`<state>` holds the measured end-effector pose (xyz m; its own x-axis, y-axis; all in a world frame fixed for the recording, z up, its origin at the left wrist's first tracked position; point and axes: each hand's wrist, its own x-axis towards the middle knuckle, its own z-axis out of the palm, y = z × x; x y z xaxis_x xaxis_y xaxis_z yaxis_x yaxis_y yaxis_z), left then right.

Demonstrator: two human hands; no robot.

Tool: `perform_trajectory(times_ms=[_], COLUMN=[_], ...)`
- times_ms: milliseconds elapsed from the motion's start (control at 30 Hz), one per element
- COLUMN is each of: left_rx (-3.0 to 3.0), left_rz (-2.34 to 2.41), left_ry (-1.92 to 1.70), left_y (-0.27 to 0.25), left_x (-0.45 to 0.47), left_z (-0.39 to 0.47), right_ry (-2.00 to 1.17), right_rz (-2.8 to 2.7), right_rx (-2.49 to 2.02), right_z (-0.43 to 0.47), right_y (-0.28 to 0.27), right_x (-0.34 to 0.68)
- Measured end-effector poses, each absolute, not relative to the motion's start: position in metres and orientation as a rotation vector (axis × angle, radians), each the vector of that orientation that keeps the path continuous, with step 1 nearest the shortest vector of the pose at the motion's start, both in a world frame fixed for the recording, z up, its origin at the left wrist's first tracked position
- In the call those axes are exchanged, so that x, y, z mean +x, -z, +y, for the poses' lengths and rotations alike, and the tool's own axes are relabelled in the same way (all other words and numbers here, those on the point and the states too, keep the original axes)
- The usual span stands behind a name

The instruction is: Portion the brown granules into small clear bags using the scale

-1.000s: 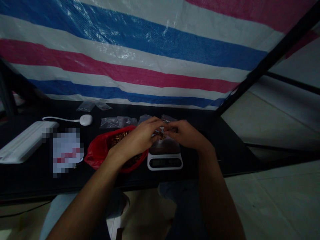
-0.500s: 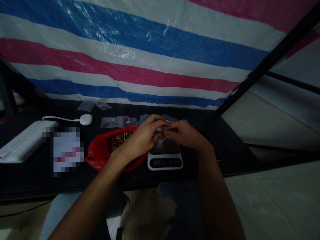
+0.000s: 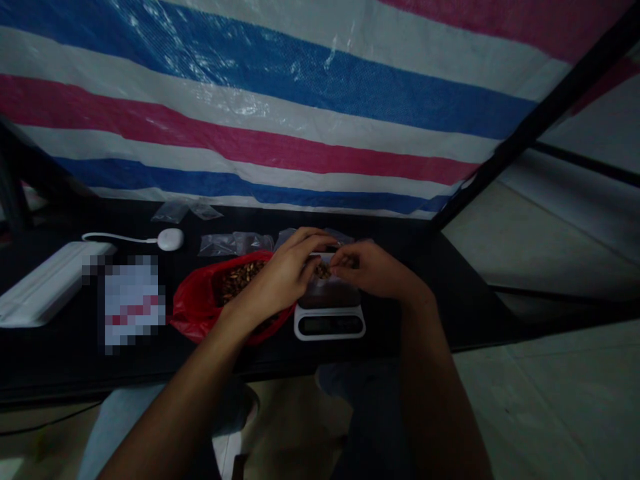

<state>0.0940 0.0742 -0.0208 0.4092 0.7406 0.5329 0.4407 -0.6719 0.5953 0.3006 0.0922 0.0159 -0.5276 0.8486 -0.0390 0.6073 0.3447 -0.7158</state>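
Note:
Over a white digital scale (image 3: 330, 325), a small clear plastic bag (image 3: 324, 283) with brown pieces in it rests between my hands. My left hand (image 3: 287, 270) is closed on the bag's left side, its fingers reaching across the far edge. From the right, my right hand (image 3: 373, 267) pinches the bag near its top with bent fingers. A red plastic bag (image 3: 193, 303) lies open beside the scale, and my left forearm crosses over it. Inside it are many small brown pieces (image 3: 240, 280), too small to name. The scale's display looks dark.
Flat clear plastic bags (image 3: 235, 244) lie behind the red bag, with others (image 3: 173, 211) farther back. At the left are a long white case (image 3: 55, 283), a round white device (image 3: 171, 239) on a cable and a blurred white packet (image 3: 133, 303). Striped sheeting (image 3: 280, 143) hangs behind the black table (image 3: 420, 327).
My right hand has drawn slightly right and down, apart from the left fingers, so a gap now shows between them with the brown pieces in view. The left hand has hardly moved.

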Motion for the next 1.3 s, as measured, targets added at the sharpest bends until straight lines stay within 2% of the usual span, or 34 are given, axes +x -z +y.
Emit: perform_trajectory(times_ms=[433, 533, 767, 900, 1300], left_rx=[2.290, 2.232, 2.169, 2.216, 2.263], left_rz=[1.342, 1.325, 1.145, 1.036, 1.096], left_ry=[-0.580, -0.617, -0.979, -0.920, -0.946], left_y=[0.025, 0.026, 0.014, 0.010, 0.008], left_x=[0.074, 0.072, 0.082, 0.093, 0.089], left_z=[0.059, 0.061, 0.069, 0.070, 0.066], right_ry=[-0.931, -0.912, -0.887, -0.916, -0.714], right_rz=[-2.212, -2.131, -2.115, -2.129, -2.048], right_rx=[-1.256, -1.269, -1.244, -1.230, -1.344], right_z=[0.096, 0.097, 0.101, 0.102, 0.109], right_y=[-0.011, -0.011, -0.005, -0.004, -0.008], right_x=[0.300, 0.303, 0.306, 0.307, 0.325])
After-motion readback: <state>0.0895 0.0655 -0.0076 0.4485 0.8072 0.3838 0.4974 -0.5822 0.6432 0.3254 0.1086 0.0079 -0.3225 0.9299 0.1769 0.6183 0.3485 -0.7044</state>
